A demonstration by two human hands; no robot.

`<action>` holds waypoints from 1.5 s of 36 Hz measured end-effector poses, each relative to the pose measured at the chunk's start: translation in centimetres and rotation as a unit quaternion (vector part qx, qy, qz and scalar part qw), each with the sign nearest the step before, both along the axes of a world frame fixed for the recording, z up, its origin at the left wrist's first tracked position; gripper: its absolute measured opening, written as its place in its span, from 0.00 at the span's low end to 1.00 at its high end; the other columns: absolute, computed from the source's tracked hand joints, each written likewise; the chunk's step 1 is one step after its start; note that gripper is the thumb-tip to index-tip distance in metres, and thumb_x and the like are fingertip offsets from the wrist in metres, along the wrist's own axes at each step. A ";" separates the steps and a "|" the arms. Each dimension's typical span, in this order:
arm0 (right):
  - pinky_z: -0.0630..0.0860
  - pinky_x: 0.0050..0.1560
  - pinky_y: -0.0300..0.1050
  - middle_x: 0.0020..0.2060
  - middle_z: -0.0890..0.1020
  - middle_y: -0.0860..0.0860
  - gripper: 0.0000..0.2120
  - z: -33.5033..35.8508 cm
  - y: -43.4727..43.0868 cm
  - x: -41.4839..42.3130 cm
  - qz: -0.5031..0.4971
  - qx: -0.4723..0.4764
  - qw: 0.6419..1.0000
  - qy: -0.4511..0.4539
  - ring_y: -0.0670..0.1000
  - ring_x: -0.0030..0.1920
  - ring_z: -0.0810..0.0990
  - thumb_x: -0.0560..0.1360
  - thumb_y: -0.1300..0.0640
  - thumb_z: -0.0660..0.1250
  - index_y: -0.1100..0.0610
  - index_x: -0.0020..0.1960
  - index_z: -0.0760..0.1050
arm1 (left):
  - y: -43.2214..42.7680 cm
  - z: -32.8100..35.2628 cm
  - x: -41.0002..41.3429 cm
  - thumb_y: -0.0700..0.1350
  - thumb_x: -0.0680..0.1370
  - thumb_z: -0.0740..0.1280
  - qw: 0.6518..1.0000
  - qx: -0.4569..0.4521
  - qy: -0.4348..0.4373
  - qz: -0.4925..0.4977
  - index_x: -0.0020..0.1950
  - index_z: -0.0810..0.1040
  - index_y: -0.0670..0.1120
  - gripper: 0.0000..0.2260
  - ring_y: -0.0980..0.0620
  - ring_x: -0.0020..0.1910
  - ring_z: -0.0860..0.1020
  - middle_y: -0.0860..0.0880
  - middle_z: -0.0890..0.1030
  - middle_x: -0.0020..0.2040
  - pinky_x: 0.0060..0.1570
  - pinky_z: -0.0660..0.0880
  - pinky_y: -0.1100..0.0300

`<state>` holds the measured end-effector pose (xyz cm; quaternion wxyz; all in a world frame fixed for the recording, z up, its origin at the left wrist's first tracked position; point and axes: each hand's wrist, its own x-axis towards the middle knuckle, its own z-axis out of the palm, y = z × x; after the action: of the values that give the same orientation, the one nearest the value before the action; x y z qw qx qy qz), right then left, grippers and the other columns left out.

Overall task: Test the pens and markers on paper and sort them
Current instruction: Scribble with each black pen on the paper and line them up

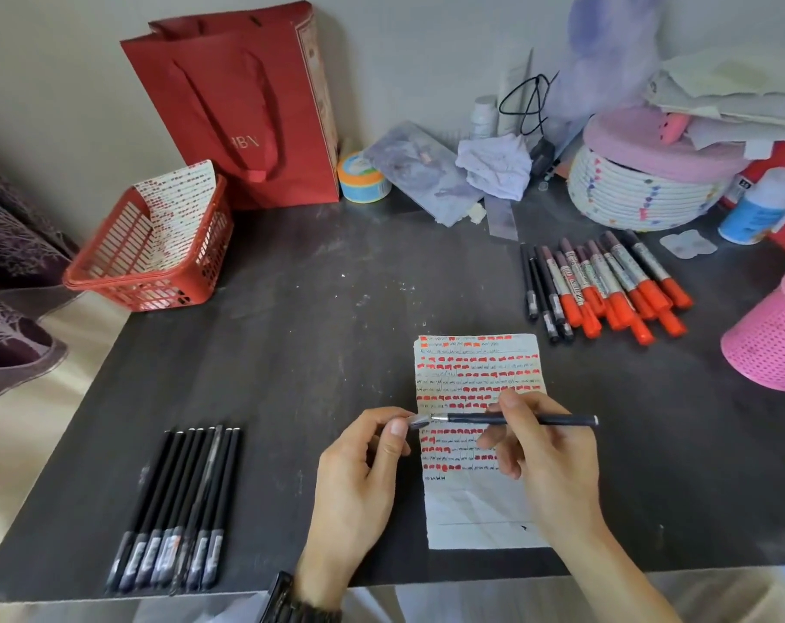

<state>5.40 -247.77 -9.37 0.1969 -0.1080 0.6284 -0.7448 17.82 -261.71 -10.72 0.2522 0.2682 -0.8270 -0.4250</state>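
At lower centre of the frame, the right hand (547,456) grips a black pen (556,420) level above the marked paper (476,510) on the table (314,330) — the left hand (359,469) pinches the cap (419,420) at its tip end. A row of black pens (179,510) lies lower left; orange-capped markers (615,285) lie upper right.

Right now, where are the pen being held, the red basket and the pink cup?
Pen (556,420): head view, on the bare barrel near its back end.
Red basket (157,293): head view, on the front wall.
Pink cup (772,344): head view, on the side wall.
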 end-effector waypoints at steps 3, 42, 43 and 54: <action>0.73 0.26 0.32 0.31 0.84 0.55 0.13 0.0 0.0 0.0 0.004 0.010 1.000 0.011 0.46 0.24 0.77 0.72 0.46 0.69 0.56 0.46 0.83 | 0.1 0.2 0.0 0.57 0.84 0.58 1.000 0.005 0.010 0.001 0.53 0.81 0.60 0.12 0.57 0.44 0.80 0.60 0.80 0.43 0.41 0.70 0.74; 0.76 0.41 0.28 0.37 0.86 0.39 0.16 -0.4 0.2 0.5 0.153 0.155 0.957 0.189 0.38 0.44 0.84 0.65 0.35 0.70 0.47 0.40 0.83 | 0.7 0.9 2.3 0.59 0.83 0.60 0.993 -0.087 -0.042 -0.061 0.54 0.82 0.58 0.12 0.61 0.47 0.79 0.63 0.79 0.48 0.47 0.76 0.62; 0.75 0.42 0.27 0.38 0.85 0.37 0.16 -0.2 0.2 0.6 0.166 0.171 0.951 0.197 0.38 0.45 0.83 0.65 0.34 0.70 0.46 0.41 0.83 | 0.4 1.2 3.1 0.59 0.82 0.60 0.994 -0.096 -0.044 -0.039 0.54 0.81 0.59 0.11 0.62 0.46 0.79 0.63 0.78 0.47 0.47 0.75 0.63; 0.73 0.40 0.34 0.41 0.81 0.28 0.03 1.7 -2.1 3.6 0.186 0.242 0.892 0.334 0.39 0.44 0.80 0.71 0.44 0.73 0.40 0.43 0.79 | -8.7 2.9 18.1 0.59 0.80 0.57 0.892 -0.145 -0.101 0.416 0.44 0.80 0.54 0.16 0.50 0.37 0.79 0.56 0.80 0.37 0.38 0.74 0.54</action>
<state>8.95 -249.83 -7.65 0.1305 -0.4142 0.7860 -0.4400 35.95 -270.45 -7.81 0.3574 0.5895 -0.7131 -0.1274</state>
